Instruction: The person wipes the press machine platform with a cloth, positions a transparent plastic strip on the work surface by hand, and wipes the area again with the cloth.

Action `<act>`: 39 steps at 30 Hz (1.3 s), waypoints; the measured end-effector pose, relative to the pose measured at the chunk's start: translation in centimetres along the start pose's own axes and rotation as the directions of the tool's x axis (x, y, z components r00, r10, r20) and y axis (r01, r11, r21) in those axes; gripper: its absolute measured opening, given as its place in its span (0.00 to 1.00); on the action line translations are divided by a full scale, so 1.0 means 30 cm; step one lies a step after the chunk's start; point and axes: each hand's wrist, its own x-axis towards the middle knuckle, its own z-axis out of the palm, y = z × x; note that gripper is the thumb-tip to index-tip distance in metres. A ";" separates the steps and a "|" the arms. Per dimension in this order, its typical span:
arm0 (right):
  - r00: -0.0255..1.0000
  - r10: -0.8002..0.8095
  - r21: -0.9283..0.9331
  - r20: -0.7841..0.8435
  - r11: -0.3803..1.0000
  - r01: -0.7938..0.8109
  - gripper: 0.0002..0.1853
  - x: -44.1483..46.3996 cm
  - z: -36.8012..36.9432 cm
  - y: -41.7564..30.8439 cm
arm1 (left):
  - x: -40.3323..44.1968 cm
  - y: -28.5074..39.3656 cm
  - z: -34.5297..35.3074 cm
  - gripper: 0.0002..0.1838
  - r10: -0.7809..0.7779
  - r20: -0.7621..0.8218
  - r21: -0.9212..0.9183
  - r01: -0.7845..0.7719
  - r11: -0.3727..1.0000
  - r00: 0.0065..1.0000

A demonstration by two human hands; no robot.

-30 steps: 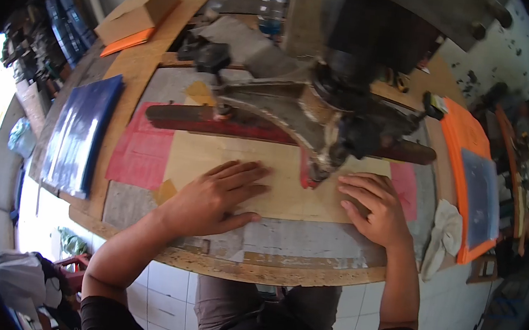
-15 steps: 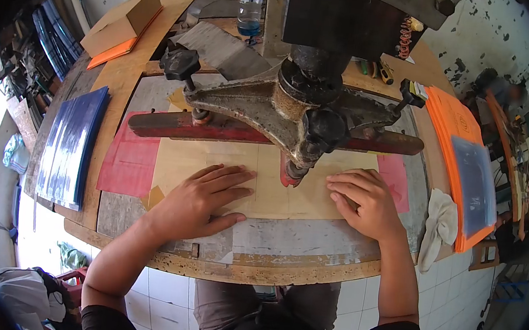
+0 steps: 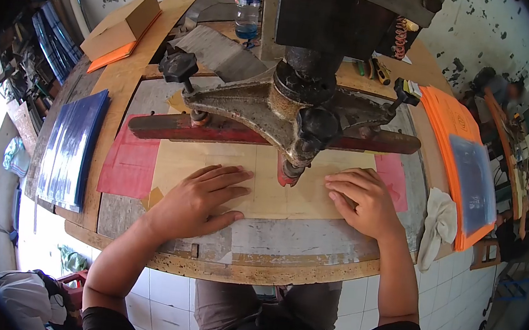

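Under the press lies a tan sheet with faint lines on it. Flat on its left part rests my left hand, fingers stretched out and pointing right. On the right part is my right hand, its fingers extended toward the middle. Above the sheet stands a heavy metal press head with black knobs. A long red bar of the press crosses the sheet's far edge and hides what lies behind. Pink-red pieces show at both sides of the sheet.
Blue plastic sheets lie at the left, near a cardboard box. On the right are orange folders, a clear blue sheet and a white cloth. A water bottle and pliers are behind the press.
Both hands stay almost in place on the sheet. The view has shifted slightly; the press looks much the same.
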 end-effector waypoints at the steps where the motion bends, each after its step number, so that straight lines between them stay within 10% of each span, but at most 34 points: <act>1: 1.000 -0.005 0.001 0.002 1.000 0.005 0.07 0.002 -0.002 0.000 | 0.001 -0.001 0.000 0.23 0.001 -0.002 0.000 -0.001 1.000 1.000; 21: 0.999 0.001 -0.008 -0.038 1.000 -0.001 0.08 0.004 -0.002 0.000 | -0.006 -0.008 -0.006 0.19 0.057 -0.074 -0.001 -0.057 0.998 0.996; 39: 0.954 -0.151 -0.056 -0.257 0.988 0.142 0.05 0.012 0.005 0.021 | -0.062 -0.090 -0.101 0.09 0.212 -0.671 0.250 -0.052 0.967 0.711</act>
